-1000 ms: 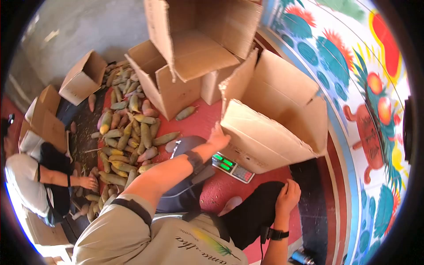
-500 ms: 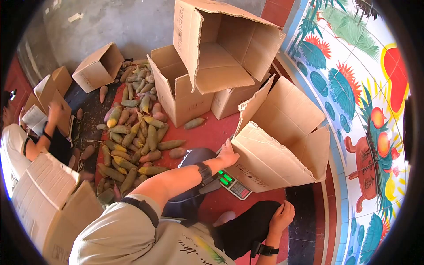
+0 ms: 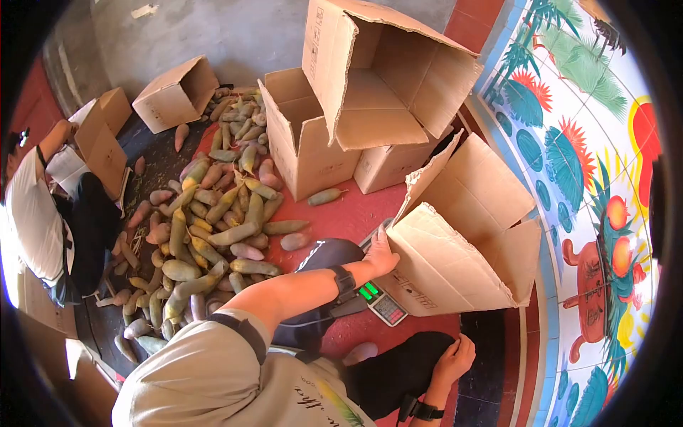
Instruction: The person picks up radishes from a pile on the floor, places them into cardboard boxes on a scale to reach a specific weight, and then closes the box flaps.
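My left hand [image 3: 382,254] lies with its fingers outstretched against the side of an open cardboard box [image 3: 445,260]. The box sits tilted on a digital scale [image 3: 386,309], whose green display is lit and partly covered by my forearm. My right hand [image 3: 455,358] rests on my black-trousered knee, fingers loosely bent and holding nothing. What the box contains cannot be seen from here.
Left of my knee spreads a large pile of long green and pinkish root vegetables [image 3: 235,231]. Cardboard boxes [image 3: 370,132] are stacked behind it. Another person [image 3: 39,213] crouches at the far left beside an open box [image 3: 99,153]. A painted tile wall [image 3: 590,213] stands right.
The view has shifted, and the large box at lower left is mostly out of sight, uncovering more vegetables. The other person's arm has moved up. My hands keep their places on box and knee.
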